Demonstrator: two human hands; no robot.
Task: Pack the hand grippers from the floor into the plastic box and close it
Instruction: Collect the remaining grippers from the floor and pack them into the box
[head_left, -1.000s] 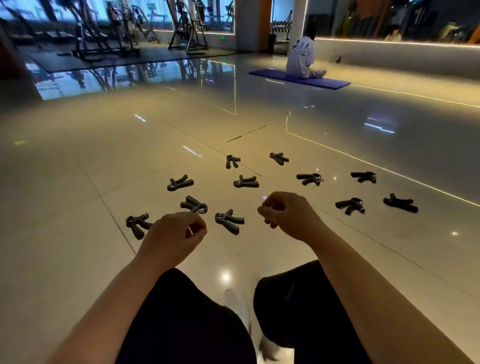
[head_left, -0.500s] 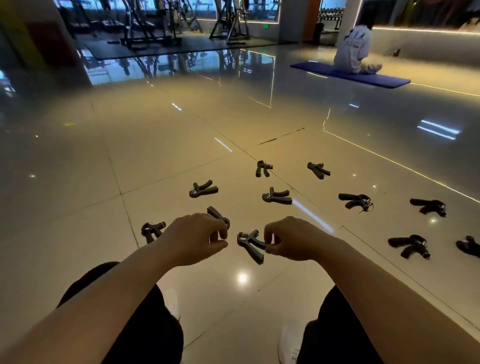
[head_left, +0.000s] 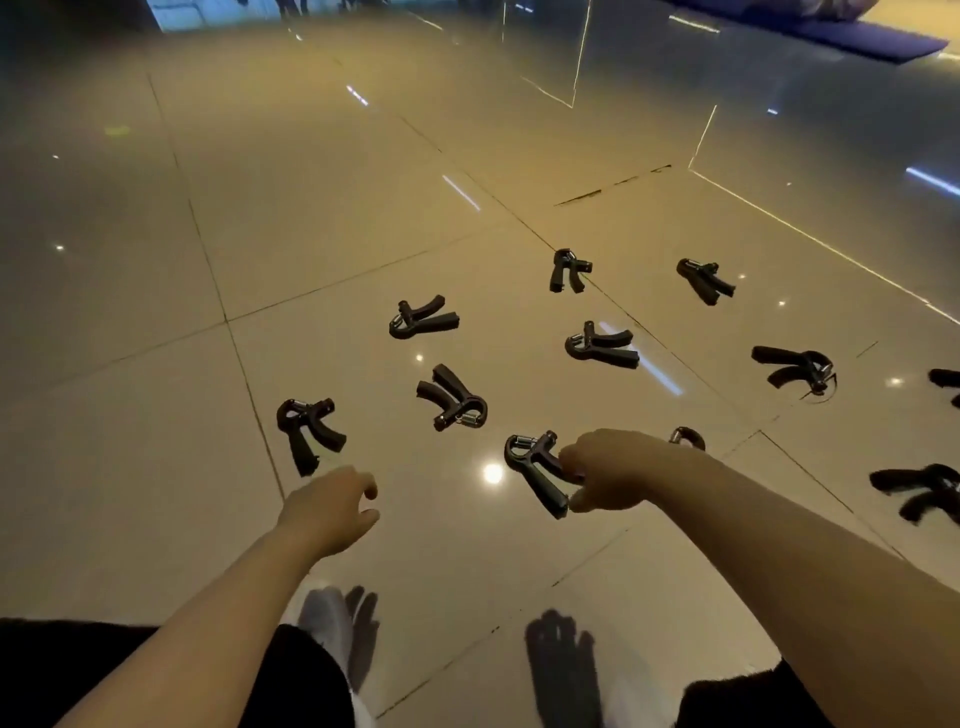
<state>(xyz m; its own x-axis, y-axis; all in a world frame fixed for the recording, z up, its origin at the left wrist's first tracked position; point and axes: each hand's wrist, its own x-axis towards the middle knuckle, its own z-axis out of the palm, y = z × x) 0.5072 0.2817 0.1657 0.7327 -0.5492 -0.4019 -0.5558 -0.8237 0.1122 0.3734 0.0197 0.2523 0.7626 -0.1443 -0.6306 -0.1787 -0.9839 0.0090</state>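
Hand grippers lie scattered over the glossy tiled floor (head_left: 156, 364), all black with a metal spring at the head. The nearest gripper (head_left: 535, 470) lies straight ahead, and the right hand (head_left: 610, 470) has its thumb and fingers curled round the handles, pinching them where they splay. Half hidden behind that wrist, the head of another gripper (head_left: 687, 437) peeks out. The left hand (head_left: 332, 506) hovers above the tiles with fingers loosely bent and grasping nothing, just short of a gripper at far left (head_left: 306, 431). Between the two sits a gripper with handles pointing away (head_left: 453, 399), and beyond it a gripper lying flat (head_left: 422, 318). Further out rest a middle gripper (head_left: 600, 347), a far gripper (head_left: 569, 270) and a far-right gripper (head_left: 704, 280). Toward the right edge lie a sideways gripper (head_left: 795, 366) and a blurred gripper (head_left: 922, 491). A purple mat (head_left: 857, 36) shows at the top right corner.
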